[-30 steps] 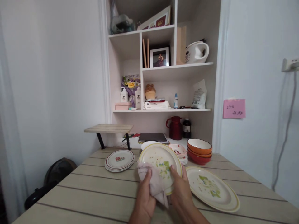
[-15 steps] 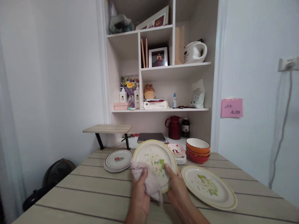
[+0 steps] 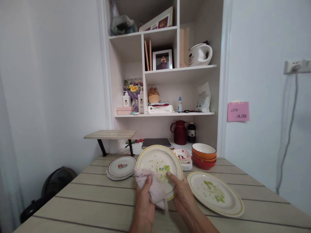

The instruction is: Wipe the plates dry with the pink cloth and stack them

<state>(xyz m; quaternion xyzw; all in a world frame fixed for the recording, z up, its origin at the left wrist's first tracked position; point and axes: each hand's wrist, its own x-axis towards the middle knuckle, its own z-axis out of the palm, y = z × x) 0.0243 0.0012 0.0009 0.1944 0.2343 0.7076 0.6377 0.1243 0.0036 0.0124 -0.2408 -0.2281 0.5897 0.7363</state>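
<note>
A cream plate [image 3: 155, 158] with a yellow rim and a green floral print is held tilted up above the table, facing me. My left hand [image 3: 145, 197] is closed on a pale pink cloth [image 3: 153, 191], pressing it over the plate's lower left edge with the thumb in front. On the plate's lower right edge, my right hand [image 3: 181, 191] grips with its thumb on the face and its fingers behind, out of sight. A larger oval platter [image 3: 233, 202] with a matching print lies flat just right of my right hand.
Stacked plates [image 3: 121, 166] with dark red rims lie at the left. Behind the held plate are small pink-and-white dishes [image 3: 182, 155] and orange and red bowls [image 3: 204, 157]. A raised wooden stand [image 3: 110, 134], a laptop [image 3: 156, 142] and a red jug [image 3: 180, 132] stand farther back.
The whole view has shifted slightly, so everything sits a little further left. My right thumb has slid slightly inward on the plate's face; both hands keep their hold.
</note>
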